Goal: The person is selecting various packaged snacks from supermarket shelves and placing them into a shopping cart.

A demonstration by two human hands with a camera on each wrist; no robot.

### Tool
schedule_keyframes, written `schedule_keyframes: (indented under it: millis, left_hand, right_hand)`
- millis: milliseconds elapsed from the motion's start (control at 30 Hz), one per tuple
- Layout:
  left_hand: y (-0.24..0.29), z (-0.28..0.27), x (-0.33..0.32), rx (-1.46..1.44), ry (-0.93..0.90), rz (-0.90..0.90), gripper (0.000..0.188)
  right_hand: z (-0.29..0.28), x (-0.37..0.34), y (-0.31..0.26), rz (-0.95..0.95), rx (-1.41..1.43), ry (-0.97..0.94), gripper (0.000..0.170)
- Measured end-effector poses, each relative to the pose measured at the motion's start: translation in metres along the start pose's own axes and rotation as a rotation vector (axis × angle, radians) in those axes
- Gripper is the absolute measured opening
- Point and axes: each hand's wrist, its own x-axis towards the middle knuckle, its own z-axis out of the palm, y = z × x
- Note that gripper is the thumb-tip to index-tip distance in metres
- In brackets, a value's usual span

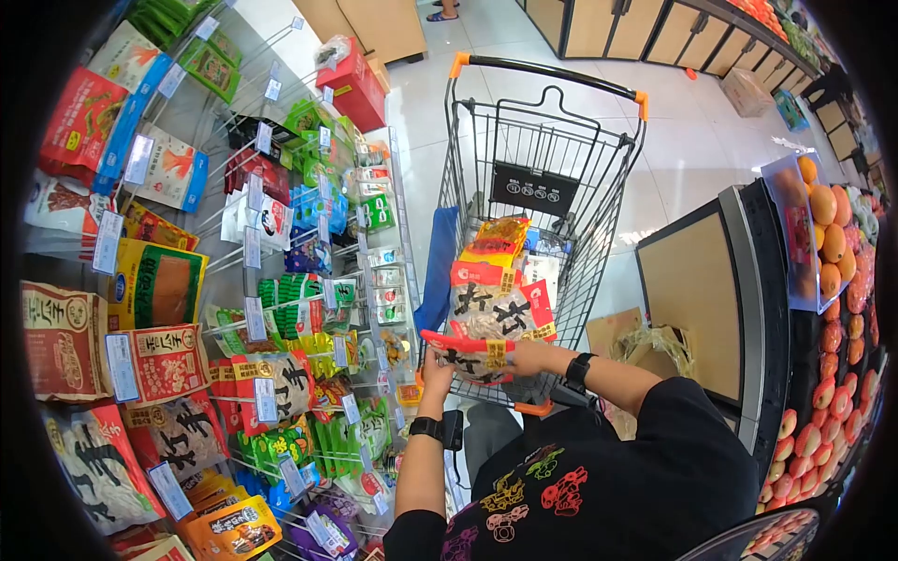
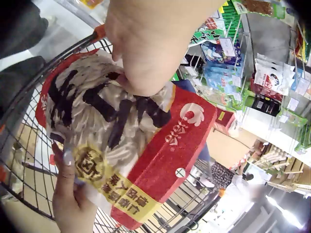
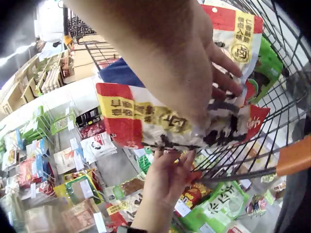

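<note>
A red and white bag of sunflower seeds [image 1: 475, 363] is held level over the near end of the shopping cart [image 1: 625, 201]. My left hand [image 1: 434, 376] grips its left end, the thumb lying on the printed face in the left wrist view. At the other end my right hand [image 1: 538, 358] grips the bag, fingers behind it and thumb in front. In the right wrist view those fingers [image 3: 226, 73] overlap a second seed bag [image 3: 247, 34]. That second bag [image 1: 486, 313] lies in the cart, just beyond the held one.
A yellow and red packet [image 1: 496, 241] lies farther up the cart, near a blue panel [image 1: 438, 276] along its left side. Hanging snack packets [image 1: 168, 360] fill the rack at left. On the right stands a fruit display [image 1: 828, 374], with an opened cardboard box [image 1: 655, 351] below.
</note>
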Motion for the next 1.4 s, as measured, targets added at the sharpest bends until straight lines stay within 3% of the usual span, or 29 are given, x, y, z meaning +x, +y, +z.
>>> schedule_keyframes:
  millis: [67, 100, 200, 267, 333, 400, 433, 567, 667, 700, 800, 967, 1400]
  left_hand:
    - [-0.001, -0.001, -0.001, 0.046, 0.003, -0.044, 0.044]
    - [-0.005, -0.002, 0.001, 0.014, 0.002, -0.058, 0.043]
    - [-0.030, -0.006, 0.010, -0.063, -0.028, -0.109, 0.042]
    - [-0.040, -0.006, 0.014, -0.098, -0.001, -0.179, 0.042]
    - [-0.056, -0.006, 0.019, 0.124, -0.035, -0.136, 0.042]
    - [-0.013, -0.001, 0.001, 0.256, -0.035, -0.080, 0.042]
    - [-0.029, 0.001, 0.007, 0.384, -0.003, 0.007, 0.039]
    - [-0.003, 0.012, -0.008, 0.571, -0.087, -0.046, 0.035]
    - [-0.010, 0.017, -0.021, 0.749, -0.096, 0.326, 0.036]
    - [-0.006, 0.021, -0.027, 0.835, -0.154, 0.214, 0.039]
    - [0.006, 0.023, -0.041, 0.930, -0.199, 0.227, 0.040]
    - [0.005, 0.023, -0.046, 0.954, -0.140, 0.252, 0.035]
    - [0.006, 0.020, -0.058, 0.961, -0.158, 0.280, 0.038]
  right_hand:
    - [-0.002, -0.002, -0.013, -0.015, -0.086, -0.049, 0.032]
    - [-0.009, -0.005, -0.024, 0.056, -0.132, -0.205, 0.032]
    - [0.001, -0.011, -0.031, 0.083, 0.026, -0.120, 0.030]
    - [0.031, -0.007, -0.008, 0.127, -0.027, -0.205, 0.030]
    - [0.041, -0.011, -0.001, 0.149, -0.006, -0.225, 0.030]
    - [0.072, -0.009, 0.026, 0.103, -0.041, -0.369, 0.033]
    - [0.078, -0.005, 0.034, 0.080, -0.058, -0.443, 0.036]
    - [0.041, -0.020, 0.005, 0.272, 0.007, -0.408, 0.055]
    - [0.038, -0.024, 0.004, 0.263, -0.018, -0.478, 0.060]
    - [0.037, -0.025, 0.004, 0.255, -0.044, -0.481, 0.055]
    - [0.026, -0.026, 0.001, 0.255, -0.113, -0.542, 0.048]
    - [0.028, -0.030, 0.010, 0.196, -0.161, -0.491, 0.039]
    - [0.030, -0.032, 0.006, 0.291, -0.170, -0.446, 0.039]
